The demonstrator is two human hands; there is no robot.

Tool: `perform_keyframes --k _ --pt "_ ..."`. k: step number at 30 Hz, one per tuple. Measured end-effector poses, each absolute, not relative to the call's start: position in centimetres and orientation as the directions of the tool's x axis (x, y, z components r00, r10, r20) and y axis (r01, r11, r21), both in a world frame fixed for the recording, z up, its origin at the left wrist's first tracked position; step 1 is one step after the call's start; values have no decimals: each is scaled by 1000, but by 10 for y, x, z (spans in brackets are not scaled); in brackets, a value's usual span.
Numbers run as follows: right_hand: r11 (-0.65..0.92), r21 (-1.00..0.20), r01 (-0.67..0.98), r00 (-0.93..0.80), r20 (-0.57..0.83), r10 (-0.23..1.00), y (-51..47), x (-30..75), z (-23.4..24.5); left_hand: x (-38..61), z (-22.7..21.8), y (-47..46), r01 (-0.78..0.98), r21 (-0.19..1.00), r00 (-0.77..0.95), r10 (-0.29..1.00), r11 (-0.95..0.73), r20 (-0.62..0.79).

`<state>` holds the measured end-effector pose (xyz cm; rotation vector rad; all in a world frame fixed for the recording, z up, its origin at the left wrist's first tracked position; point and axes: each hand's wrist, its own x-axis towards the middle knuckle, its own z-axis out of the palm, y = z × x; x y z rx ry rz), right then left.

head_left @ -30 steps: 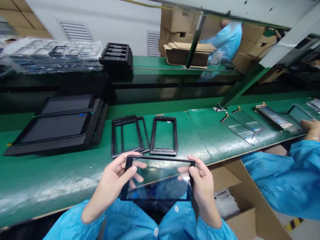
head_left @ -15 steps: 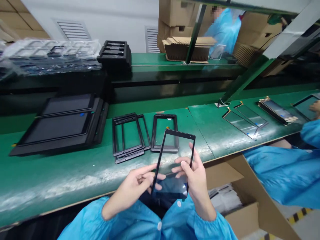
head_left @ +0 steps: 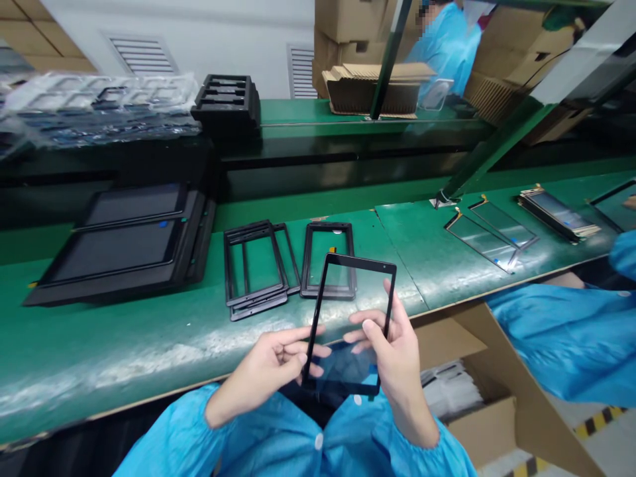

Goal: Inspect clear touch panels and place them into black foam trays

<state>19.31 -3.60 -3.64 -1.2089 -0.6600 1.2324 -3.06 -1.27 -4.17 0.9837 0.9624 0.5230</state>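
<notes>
Between my two hands is a clear touch-screen glass panel (head_left: 340, 301) with a black border, tilted up above the bench's front edge. My left hand (head_left: 265, 368) grips its lower left edge, thumb in front and fingers showing through the glass. At the right edge, my right hand (head_left: 400, 361) has its thumb over the front and fingers behind. Just beyond lies a black bezel frame (head_left: 307, 262) with a small orange tab in view near it. A few overlapping black frames (head_left: 256, 298) rest to its left.
Black trays with dark screens (head_left: 114, 252) are stacked at left. Glass panels (head_left: 489, 238) lie at right, near a pile of panels (head_left: 559, 212). An open carton (head_left: 511, 430) stands below the bench edge. A co-worker's blue sleeve (head_left: 561, 338) is at far right.
The glass panel has shifted slightly right and turned a little more face-on, my right hand moving right with it. Both hands keep their hold.
</notes>
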Motion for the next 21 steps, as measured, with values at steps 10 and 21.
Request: perform_keyframes --k 10,21 --pt "-116 -900 -420 299 -258 919 -12 190 -44 -31 -34 2 -83 870 604 719 486 -344" --pt "-114 -895 -432 273 -250 929 -12 185 -52 -35 -28 7 -59 872 598 716 486 -359"
